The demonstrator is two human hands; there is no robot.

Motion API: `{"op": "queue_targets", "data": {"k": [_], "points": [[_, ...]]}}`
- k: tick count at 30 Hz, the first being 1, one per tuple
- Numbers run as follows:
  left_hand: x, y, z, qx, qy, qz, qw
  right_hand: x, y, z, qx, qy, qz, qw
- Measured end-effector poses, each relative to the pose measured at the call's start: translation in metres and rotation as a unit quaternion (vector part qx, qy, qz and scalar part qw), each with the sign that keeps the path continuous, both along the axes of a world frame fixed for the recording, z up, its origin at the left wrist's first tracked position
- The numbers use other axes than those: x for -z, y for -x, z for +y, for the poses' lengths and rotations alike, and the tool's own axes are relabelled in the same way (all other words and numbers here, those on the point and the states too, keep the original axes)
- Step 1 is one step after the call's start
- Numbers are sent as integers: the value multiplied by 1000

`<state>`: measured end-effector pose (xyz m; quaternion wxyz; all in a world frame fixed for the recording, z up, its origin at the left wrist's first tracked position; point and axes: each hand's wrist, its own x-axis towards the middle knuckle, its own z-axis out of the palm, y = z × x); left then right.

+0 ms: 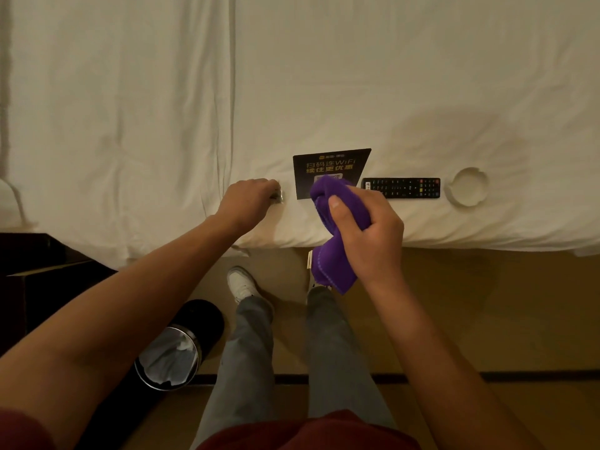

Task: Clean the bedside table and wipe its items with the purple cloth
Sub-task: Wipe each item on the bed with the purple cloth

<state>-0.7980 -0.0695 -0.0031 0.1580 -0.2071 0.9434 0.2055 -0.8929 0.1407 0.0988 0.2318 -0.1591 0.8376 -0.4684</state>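
Note:
My right hand [373, 228] is shut on the bunched purple cloth [331, 235], held over the bed's near edge. My left hand [250, 198] rests on the white sheet with its fingers closed around a small shiny object [278, 197], mostly hidden. On the bed lie a black WiFi sign card [328, 167], partly covered by the cloth, a black remote control [402, 188] to its right, and a white round ashtray [467, 187] further right. A dark corner of the bedside table [35, 277] shows at the left.
The white bed [292, 76] fills the upper half of the view. A black bin with a liner [178, 345] stands on the tan floor beside my left leg. My legs and white shoes stand close to the bed's edge.

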Motion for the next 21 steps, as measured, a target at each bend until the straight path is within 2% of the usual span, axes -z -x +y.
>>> {"op": "queue_targets", "data": {"k": [7, 13, 21], "points": [[4, 5, -2, -19, -27, 28, 999, 4, 2, 0, 2, 2, 9, 1000], [3, 9, -22, -125, -17, 74, 989, 3, 9, 3, 18, 4, 14, 1000], [13, 44, -30, -38, 37, -36, 998, 6, 17, 4, 28, 7, 12, 1000]]}}
